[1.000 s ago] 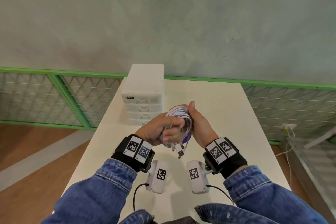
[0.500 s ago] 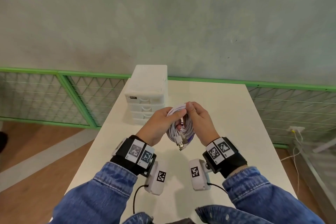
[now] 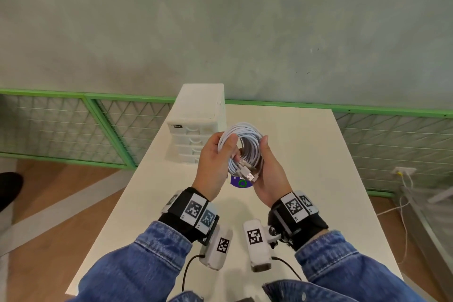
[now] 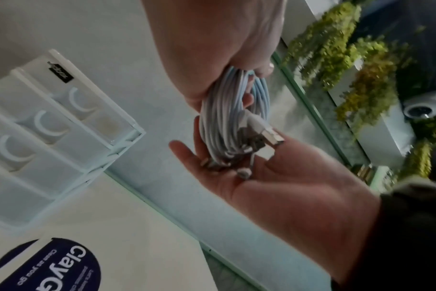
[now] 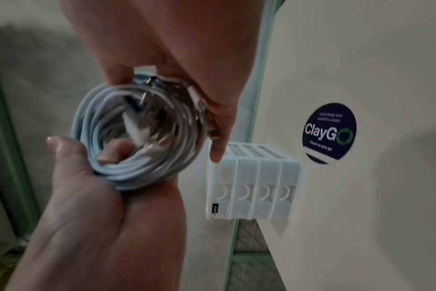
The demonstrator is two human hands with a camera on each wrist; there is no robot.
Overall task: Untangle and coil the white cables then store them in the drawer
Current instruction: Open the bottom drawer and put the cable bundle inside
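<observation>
A round coil of white cables (image 3: 245, 130) hangs in the air over the table (image 3: 306, 154), held between both hands. My left hand (image 3: 228, 149) grips its left side, thumb over the strands and fingers through the ring (image 5: 75, 177). My right hand (image 3: 266, 154) cradles the right side, thumb tip on the rim, and the plug ends (image 4: 269, 135) lie on its palm (image 4: 274, 177). The coil (image 5: 137, 177) looks tidy in the right wrist view. Behind and left of the hands stands the white drawer unit (image 3: 196, 105), with all of its drawers (image 4: 50, 128) pushed in.
A dark round sticker (image 3: 241, 183) lies on the table under the hands. A green mesh fence (image 3: 98, 130) and a grey wall run behind the table. On the floor at right are a wall socket with thin wires (image 3: 404, 174); a dark shoe (image 3: 9, 186) shows at far left.
Both hands have lifted the bundle up and forward toward the drawer unit. The tight two-handed clasp has loosened, so the coil now shows as a round ring held at its sides.
</observation>
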